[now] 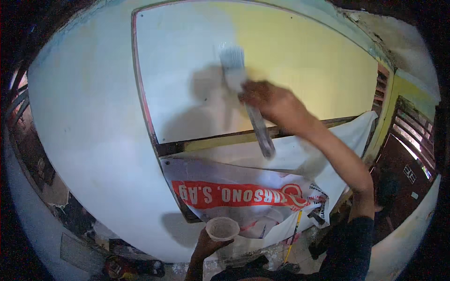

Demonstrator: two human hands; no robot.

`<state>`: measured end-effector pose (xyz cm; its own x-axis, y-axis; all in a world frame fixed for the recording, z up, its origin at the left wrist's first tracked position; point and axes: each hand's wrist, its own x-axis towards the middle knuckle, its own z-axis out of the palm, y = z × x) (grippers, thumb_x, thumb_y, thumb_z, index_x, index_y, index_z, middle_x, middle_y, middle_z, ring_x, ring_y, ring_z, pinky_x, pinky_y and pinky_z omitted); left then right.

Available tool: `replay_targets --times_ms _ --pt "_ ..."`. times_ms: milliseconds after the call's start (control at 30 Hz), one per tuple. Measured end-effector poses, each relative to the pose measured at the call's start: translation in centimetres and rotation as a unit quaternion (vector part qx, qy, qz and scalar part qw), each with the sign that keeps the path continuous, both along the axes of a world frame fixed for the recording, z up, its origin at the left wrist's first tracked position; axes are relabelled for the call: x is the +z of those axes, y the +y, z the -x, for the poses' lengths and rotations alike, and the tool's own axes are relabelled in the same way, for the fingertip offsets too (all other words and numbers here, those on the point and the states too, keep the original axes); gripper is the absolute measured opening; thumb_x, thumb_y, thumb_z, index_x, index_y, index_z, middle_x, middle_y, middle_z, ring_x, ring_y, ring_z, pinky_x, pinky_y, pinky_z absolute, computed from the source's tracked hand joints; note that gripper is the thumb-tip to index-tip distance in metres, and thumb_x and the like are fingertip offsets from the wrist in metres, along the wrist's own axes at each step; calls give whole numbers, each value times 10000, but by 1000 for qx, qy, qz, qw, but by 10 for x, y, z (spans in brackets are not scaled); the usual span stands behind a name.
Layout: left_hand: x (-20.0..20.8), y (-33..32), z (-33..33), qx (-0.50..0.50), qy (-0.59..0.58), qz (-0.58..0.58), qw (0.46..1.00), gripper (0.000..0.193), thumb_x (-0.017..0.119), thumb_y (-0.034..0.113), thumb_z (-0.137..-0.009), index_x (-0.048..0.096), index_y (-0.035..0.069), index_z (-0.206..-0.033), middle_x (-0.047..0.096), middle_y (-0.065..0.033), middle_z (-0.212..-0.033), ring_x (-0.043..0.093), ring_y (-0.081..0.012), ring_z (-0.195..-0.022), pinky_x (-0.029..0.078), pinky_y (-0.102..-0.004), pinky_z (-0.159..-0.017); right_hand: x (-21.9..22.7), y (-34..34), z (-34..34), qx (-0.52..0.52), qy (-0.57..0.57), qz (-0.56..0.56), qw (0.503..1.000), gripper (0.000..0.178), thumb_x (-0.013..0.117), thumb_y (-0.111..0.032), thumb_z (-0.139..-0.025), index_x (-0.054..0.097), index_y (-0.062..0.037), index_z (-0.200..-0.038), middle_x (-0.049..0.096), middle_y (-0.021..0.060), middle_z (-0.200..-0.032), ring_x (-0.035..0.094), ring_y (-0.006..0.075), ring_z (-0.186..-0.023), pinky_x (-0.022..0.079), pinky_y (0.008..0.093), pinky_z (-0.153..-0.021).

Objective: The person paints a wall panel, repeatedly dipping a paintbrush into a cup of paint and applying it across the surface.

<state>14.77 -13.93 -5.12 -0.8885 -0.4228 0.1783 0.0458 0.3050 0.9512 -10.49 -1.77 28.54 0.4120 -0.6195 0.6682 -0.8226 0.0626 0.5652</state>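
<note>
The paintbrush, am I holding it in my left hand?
No, the paintbrush is in your right hand, while your left hand holds a round, pale cup.

Upper limbs: R hand (277,102) raised, L hand (204,245) low, both in grip.
R hand, slightly blurred, lies above & R of view ctr., fingers curled, pointing L; R forearm (332,146) slopes down twd. R to a sharply bent R elbow (364,183), upper arm (352,239) dropping twd. lower edge. L hand sits nr. bottom, just L of ctr., digits curved; L forearm (194,269) rises approx. vert. from lower edge.
</note>
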Motion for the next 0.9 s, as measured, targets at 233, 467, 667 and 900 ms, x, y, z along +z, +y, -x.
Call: replay_targets --times_ms 233,467,667,900 --pt "-12 1 -9 38 -51 -1 998 640 887 266 -645 587 26 -1156 673 -107 -1107 641 -219 -1034 505 -383 -921 -30 46 -15 81 -266 -218 935 349 669 -98 -808 629 -49 -1151 645 114 -1141 664 239 -968 548 360 -804" --pt "9 8 -9 -10 -42 -3 999 628 877 265 -655 593 24 -1160 677 -104 -1097 645 -206 -1016 506 -375 -915 95 14 -3 231 -182 -50 954 167 580 -157 -943 661 -45 -1035 686 124 -1039 667 264 -963 539 363 -843" --pt "2 14 0 10 -56 41 998 614 891 202 -625 611 26 -1142 685 -93 -1070 651 -204 -987 517 -368 -910 131 8 -18 173 -22 131 976 187 623 -215 -918 677 -76 -1030 694 81 -1028 669 214 -899 551 385 -835" --pt "-9 -4 -12 20 -26 -29 999 635 877 253 -657 586 13 -1167 666 -119 -1124 642 -231 -1030 510 -389 -910 1 1 -16 99 -147 -5 984 252 612 -163 -911 618 -81 -1148 654 114 -1087 647 287 -968 511 361 -877"
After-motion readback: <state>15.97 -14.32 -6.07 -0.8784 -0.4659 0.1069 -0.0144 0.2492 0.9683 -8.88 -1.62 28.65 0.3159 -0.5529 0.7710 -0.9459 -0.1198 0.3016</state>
